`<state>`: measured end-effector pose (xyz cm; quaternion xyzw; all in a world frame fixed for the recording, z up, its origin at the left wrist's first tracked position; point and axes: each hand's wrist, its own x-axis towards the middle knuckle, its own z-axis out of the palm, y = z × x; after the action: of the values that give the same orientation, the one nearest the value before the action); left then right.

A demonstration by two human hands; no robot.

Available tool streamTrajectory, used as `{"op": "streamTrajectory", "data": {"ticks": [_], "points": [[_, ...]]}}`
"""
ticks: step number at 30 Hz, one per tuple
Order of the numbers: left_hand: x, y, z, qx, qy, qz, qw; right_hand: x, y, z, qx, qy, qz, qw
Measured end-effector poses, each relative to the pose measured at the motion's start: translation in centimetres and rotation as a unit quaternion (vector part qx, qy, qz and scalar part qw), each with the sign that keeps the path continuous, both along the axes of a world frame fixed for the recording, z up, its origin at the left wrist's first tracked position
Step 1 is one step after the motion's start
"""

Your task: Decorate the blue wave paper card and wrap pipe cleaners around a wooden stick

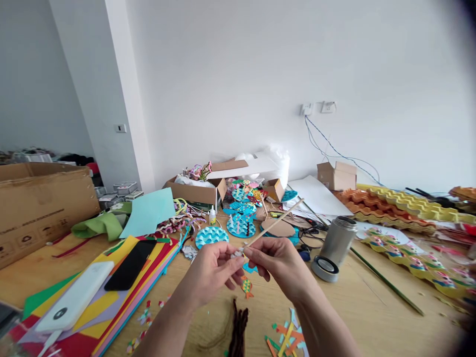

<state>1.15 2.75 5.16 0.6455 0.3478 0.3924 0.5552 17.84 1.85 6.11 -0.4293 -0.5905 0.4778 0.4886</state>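
Observation:
My right hand (278,262) pinches the lower end of a thin wooden stick (278,221), which slants up to the right. Between the thumb and fingers of my left hand (211,272) is a small whitish, crumpled-looking piece (237,253), close to the stick's lower end. Whether the two touch is too small to tell. Just below my hands lies a patterned paper fish (247,286) on the wooden table (357,312). Blue wavy paper discs (211,237) lie beyond my fingers, with a small glue bottle (212,216) behind them.
Dark brown fuzzy strips (238,329) and paper scraps (288,337) lie near me. Coloured sheets under a phone (130,265) and a power bank (76,296) are at left. A metal flask (337,243), its lid (325,268), a green stick (386,281) and egg trays (390,210) stand right.

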Motion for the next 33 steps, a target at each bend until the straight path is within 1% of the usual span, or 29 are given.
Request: {"op": "streamTrajectory", "data": {"ticks": [2,4,6,8,10,14,17,20,24,28,29,30,31,33], "points": [[0.3,0.1,-0.2,0.082,0.046,0.066,0.993,-0.2,0.4,-0.3,-0.015,0.006,-0.011,1.0],[0.5,0.2,-0.5,0.148,0.079,0.111,0.979,-0.4,0.7,-0.6,-0.024,0.007,-0.013,1.0],[0.5,0.4,-0.8,0.187,0.109,0.128,0.968,-0.5,0.9,-0.7,-0.024,0.009,-0.004,1.0],[0.5,0.5,-1.0,0.199,0.129,0.135,0.962,-0.6,1.1,-0.8,-0.023,0.008,0.005,1.0],[0.5,0.7,-1.1,0.178,0.135,0.136,0.965,-0.6,1.1,-0.9,-0.027,0.0,0.002,1.0],[0.7,1.1,-1.3,0.091,0.11,0.115,0.983,-0.7,1.3,-1.0,-0.036,-0.016,-0.014,0.999],[0.6,1.4,-1.3,0.027,0.061,0.085,0.994,-0.7,1.4,-1.1,-0.051,-0.014,-0.009,0.999],[0.1,1.5,-1.2,-0.041,-0.006,0.041,0.998,-0.6,1.5,-1.2,-0.067,0.008,0.014,0.998],[-0.7,1.3,-0.6,-0.127,-0.084,-0.023,0.988,-0.4,1.3,-1.1,-0.077,0.057,0.05,0.994],[-1.1,1.4,-0.5,-0.232,-0.132,-0.106,0.958,-0.2,0.7,-0.8,-0.081,0.084,0.068,0.991],[-1.1,1.4,-0.5,-0.242,-0.133,-0.116,0.954,-0.2,0.6,-0.7,-0.079,0.082,0.064,0.991],[-1.0,1.3,-0.5,-0.236,-0.125,-0.115,0.957,-0.2,0.6,-0.6,-0.076,0.078,0.058,0.992],[-0.8,1.2,-0.4,-0.216,-0.111,-0.103,0.965,-0.2,0.6,-0.6,-0.073,0.075,0.049,0.993],[-0.3,0.9,-0.3,-0.134,-0.07,-0.045,0.987,-0.2,0.7,-0.8,-0.064,0.065,0.032,0.995]]}}
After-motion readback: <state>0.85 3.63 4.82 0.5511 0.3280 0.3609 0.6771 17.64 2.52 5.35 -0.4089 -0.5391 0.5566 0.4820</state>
